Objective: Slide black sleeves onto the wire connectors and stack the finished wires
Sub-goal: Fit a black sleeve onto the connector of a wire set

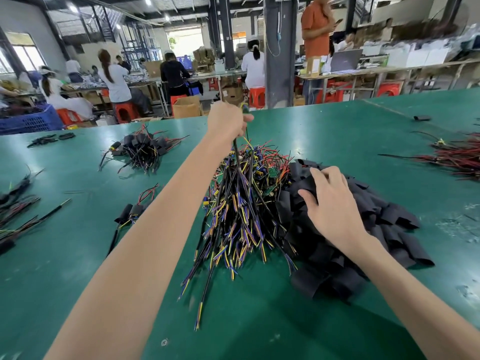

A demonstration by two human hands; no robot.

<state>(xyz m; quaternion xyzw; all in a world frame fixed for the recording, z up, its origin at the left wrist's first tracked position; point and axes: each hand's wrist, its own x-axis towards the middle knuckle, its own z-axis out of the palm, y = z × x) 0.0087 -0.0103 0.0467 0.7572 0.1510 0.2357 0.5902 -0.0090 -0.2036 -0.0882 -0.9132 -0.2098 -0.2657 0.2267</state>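
A big heap of unsleeved wires (241, 211) with yellow, blue and red ends lies in the middle of the green table (337, 131). My left hand (227, 120) is raised above the heap's far side and grips one black wire (235, 152) by its connector end, the wire hanging down into the heap. A pile of flat black sleeves (363, 224) lies to the right of the wires. My right hand (330, 201) rests on that pile, fingers spread and slightly bent on the sleeves. A stack of finished sleeved wires (144, 149) sits at the far left.
Two sleeved wires (131, 213) lie alone left of my left arm. More wire bundles lie at the left edge (15, 209) and red ones at the far right (457, 157). Beyond the table's far edge, people sit at benches on red stools.
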